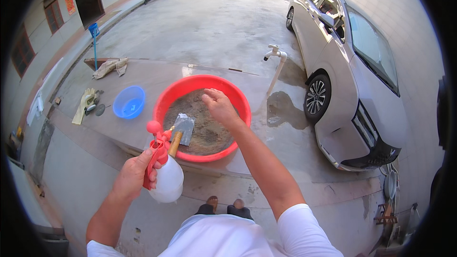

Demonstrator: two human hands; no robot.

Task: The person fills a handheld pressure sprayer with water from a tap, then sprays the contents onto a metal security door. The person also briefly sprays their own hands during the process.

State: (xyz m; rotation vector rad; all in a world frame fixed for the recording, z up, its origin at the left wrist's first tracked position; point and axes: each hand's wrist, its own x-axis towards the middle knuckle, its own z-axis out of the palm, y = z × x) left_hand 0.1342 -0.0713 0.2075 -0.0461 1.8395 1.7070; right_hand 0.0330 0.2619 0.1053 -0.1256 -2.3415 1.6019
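My left hand (137, 171) is wrapped around the red handle of a pump pressure sprayer (166, 180) with a translucent white bottle. Its brass nozzle points towards a large red plastic basin (246, 114). Inside the basin lies a layer of brown soil or sand (209, 134), dark in patches. My right hand (221, 107) hovers over it, fingers extended and nothing visible in them; the palm side is hidden. A flat scraper (184, 128) with a wooden handle rests at the basin's left side, its metal blade over the soil and the handle partly behind the sprayer.
Left of the red basin stand a blue plastic basin (129, 102) and pale rubber gloves (85, 105). Farther back lie a cloth (111, 67) and a blue-handled dustpan (96, 62). A white standpipe tap (276, 67) rises at right, before a parked van (335, 50).
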